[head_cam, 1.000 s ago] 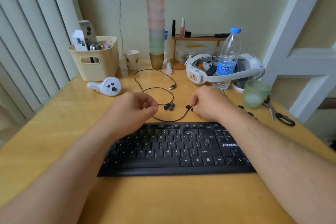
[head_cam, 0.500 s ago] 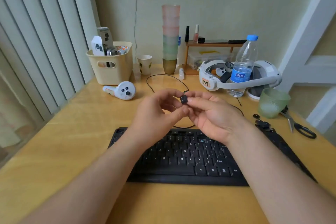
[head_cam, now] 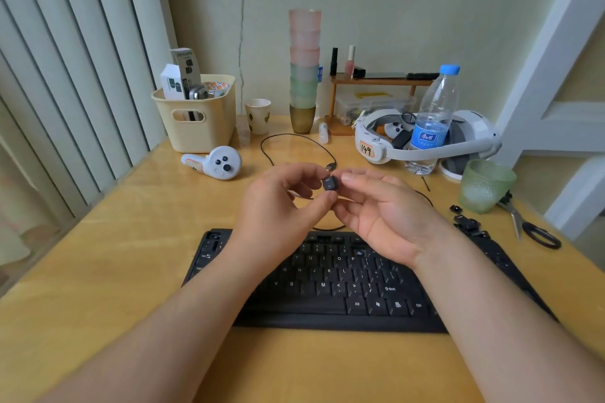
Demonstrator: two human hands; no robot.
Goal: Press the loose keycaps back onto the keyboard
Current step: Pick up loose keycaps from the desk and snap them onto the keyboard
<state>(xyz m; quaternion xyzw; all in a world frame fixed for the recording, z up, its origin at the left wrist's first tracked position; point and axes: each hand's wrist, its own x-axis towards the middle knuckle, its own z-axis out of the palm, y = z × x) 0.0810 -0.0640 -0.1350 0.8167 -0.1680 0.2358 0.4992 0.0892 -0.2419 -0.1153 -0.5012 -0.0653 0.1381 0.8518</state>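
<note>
A small black keycap (head_cam: 329,183) is held up in the air above the table, pinched between the fingertips of my left hand (head_cam: 284,206) and my right hand (head_cam: 383,213). Both hands hover over the far edge of the black keyboard (head_cam: 327,285), which lies flat on the wooden table (head_cam: 114,271). One key position in the upper rows shows a gap (head_cam: 360,252). Several more loose black keycaps (head_cam: 468,222) lie in a small heap on the table to the right of the keyboard. My forearms hide part of the keyboard.
A black cable (head_cam: 294,147) loops behind my hands. A white controller (head_cam: 216,163) and cream basket (head_cam: 196,114) stand at the left. A headset (head_cam: 425,144), water bottle (head_cam: 432,121), green glass (head_cam: 484,186) and scissors (head_cam: 530,229) sit at the right; stacked cups (head_cam: 303,69) stand at the back.
My right hand picked a keycap off the table a second ago. Both hands then rose and came together, and now hold it between their fingertips. The view shifted left.
</note>
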